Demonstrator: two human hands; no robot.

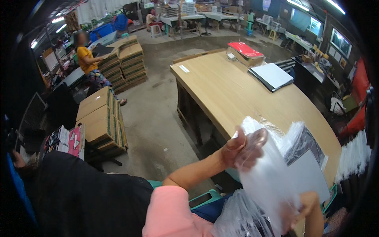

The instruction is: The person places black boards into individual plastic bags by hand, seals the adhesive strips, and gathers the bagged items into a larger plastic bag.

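A clear plastic bag (268,177) stretches between my two hands over the near end of the table. My left hand (245,149) grips its upper end, thumb outside and fingers showing through the film. Lower right, my right hand (302,209) is closed on the bag's other end, partly smeared by motion. Beside the bag, a light grey flat board (310,173) slants next to my right hand; whether that hand touches it, I cannot tell. A pile of clear plastic bags (241,215) lies on my lap. More plastic bags (292,138) and a dark sheet (306,146) rest on the table.
The wooden table (221,91) carries a stack of white and black boards (272,76) and a carton with a red top (245,52). A person in black (87,193) sits close on my left. Stacked cartons (100,116) and a standing person in yellow (86,57) are farther left.
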